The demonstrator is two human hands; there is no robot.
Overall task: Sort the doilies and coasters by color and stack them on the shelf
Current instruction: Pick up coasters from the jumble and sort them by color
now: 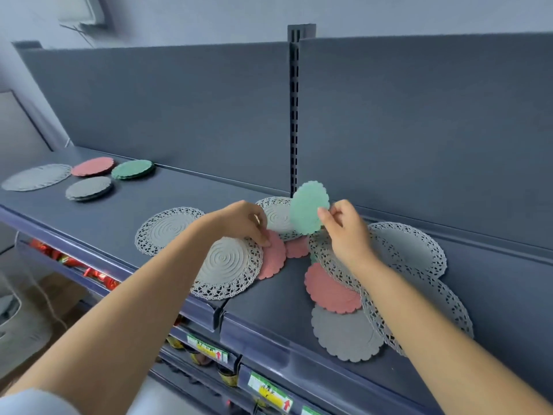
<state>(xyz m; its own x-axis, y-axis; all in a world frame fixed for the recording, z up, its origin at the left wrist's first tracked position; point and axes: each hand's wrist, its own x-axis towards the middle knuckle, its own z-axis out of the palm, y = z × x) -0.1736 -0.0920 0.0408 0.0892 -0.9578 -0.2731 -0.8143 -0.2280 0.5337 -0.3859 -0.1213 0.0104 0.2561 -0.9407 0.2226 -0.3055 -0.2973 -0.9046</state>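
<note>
Right hand (344, 232) pinches a green coaster (309, 206) by its lower edge, thumb and fingertips curled on it; the coaster is lifted, tilted, above the mixed heap on the shelf (185, 196). Left hand (244, 223) has its fingers curled down, pinching the upper edge of a pink coaster (273, 257) that lies flat against a lace doily (226, 266). More lace doilies, a second pink coaster (330, 290) and a grey coaster (344, 333) overlap under the right forearm. Far left on the shelf, well apart: large grey doily (37, 176), pink stack (93, 166), green stack (133, 169), grey stack (89, 188).
</note>
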